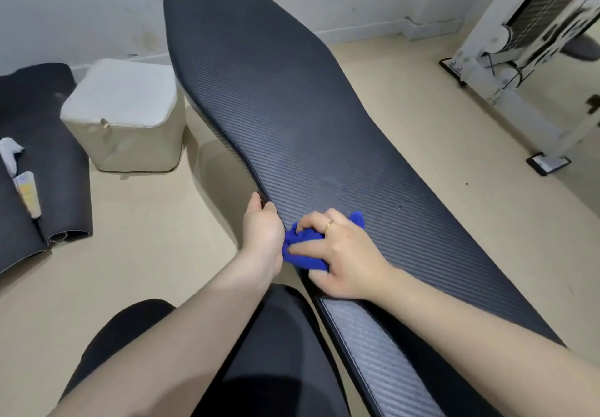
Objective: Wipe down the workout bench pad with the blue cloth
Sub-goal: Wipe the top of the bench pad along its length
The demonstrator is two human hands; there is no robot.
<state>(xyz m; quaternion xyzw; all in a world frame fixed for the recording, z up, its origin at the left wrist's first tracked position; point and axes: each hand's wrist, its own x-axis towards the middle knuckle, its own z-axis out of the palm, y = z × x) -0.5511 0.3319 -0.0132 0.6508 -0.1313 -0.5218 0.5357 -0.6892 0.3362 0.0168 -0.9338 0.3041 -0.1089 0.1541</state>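
The long black workout bench pad [292, 108] with a ribbed carbon-weave surface runs from the far wall down to the lower right. A crumpled blue cloth [303, 251] lies on the pad near its left edge. My right hand [344, 257], with a ring on one finger, presses down on the cloth and grips it. My left hand [263, 231] holds the pad's left edge just beside the cloth, thumb on top.
A white cube-shaped stool [125, 114] stands on the beige floor left of the bench. Dark rolled mats [35, 163] with a white rag and a tube lie at far left. A white machine frame [519, 52] stands at right. My dark-clothed legs are below.
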